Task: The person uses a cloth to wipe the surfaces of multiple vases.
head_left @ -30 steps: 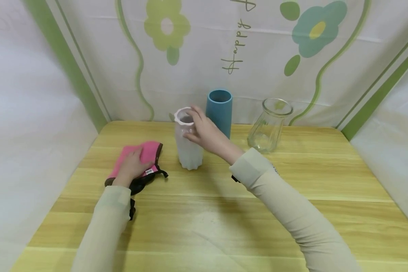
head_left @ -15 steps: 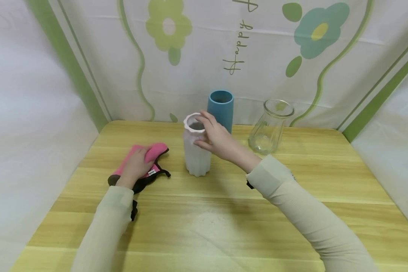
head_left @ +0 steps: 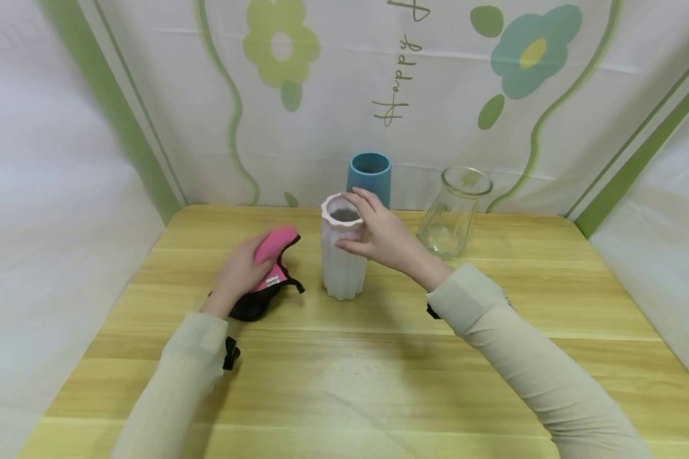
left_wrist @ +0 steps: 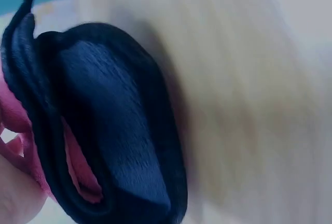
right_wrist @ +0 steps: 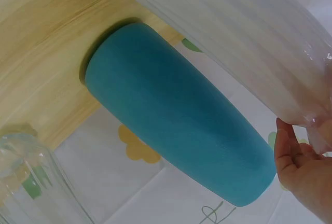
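Note:
My left hand (head_left: 240, 271) grips a folded pink cloth (head_left: 277, 242) with dark edging, a hanging loop and a small white label. The left wrist view shows the dark plush underside of the cloth (left_wrist: 114, 115) close over the wood. At the middle of the table, my right hand (head_left: 387, 237) holds a white ribbed vase (head_left: 343, 268) with a scalloped rim. Its fingers reach over the rim and the thumb lies on the outer side. The right wrist view shows this vase (right_wrist: 228, 37) from the side, with fingertips at its neck.
A teal vase (head_left: 379, 182) stands right behind the white one, partly hidden by it and my hand. Farther right is a clear glass vase (head_left: 448, 220). A printed curtain (head_left: 333, 115) hangs behind the wooden table (head_left: 344, 382).
The right hand has brought the white vase to the right and nearer. The left hand has gathered up the cloth, which lay flatter before, and shifted it right toward the vase.

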A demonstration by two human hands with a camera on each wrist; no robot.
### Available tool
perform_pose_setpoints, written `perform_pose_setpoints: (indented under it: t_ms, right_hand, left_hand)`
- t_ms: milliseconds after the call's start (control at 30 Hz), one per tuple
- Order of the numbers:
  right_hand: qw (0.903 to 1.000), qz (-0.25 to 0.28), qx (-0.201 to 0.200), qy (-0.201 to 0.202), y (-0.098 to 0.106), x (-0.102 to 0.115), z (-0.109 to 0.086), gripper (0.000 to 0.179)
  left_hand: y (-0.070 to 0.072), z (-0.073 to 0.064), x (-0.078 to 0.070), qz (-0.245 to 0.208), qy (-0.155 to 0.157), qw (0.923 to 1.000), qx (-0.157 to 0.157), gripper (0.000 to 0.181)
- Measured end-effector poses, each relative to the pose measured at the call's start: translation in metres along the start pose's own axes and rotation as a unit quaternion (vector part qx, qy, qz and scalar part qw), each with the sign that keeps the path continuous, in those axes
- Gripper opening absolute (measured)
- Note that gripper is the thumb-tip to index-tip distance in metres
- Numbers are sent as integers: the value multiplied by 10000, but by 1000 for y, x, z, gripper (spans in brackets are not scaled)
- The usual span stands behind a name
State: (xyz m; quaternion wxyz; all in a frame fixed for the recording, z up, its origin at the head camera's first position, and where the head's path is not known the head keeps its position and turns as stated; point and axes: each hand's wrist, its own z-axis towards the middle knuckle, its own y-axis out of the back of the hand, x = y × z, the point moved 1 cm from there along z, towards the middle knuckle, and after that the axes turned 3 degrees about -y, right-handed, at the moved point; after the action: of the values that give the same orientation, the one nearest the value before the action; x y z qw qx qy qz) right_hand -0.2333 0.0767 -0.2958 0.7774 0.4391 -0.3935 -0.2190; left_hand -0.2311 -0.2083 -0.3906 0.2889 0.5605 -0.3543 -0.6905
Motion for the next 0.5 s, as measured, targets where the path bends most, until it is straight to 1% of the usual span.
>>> perform_pose_setpoints:
  t_ms: [67,133,233,300,367,467,500]
  right_hand:
    - [9999,124,88,-82,0,0,0,82]
    - [9994,268,179,-134,0,-1,0,84]
    - [9976,553,335,-266,0,-3,-1,86]
    - [9960,726,411,-323,0,-4,-1,90]
    - [9945,884,448,-347,1,-5,-1,97]
    - [9930,1077,397,-288,-1,-6,1,110]
    - [9921,1167,375,-261,-2,-7,2,110]
  left_hand:
    - [1,2,-10,-470,-153,9986,-205,61]
    - [3,3,-21,-929,-192,9948,-380,62]
    - [5,2,-36,-1650,-209,9847,-520,64]
    - [6,-1,-46,-2081,-165,9765,-527,66]
    - [6,-3,-55,-2473,-191,9675,-487,67]
    - [5,-4,-68,-2864,-287,9569,-380,66]
    - [4,-5,-71,-2935,-306,9548,-369,66]
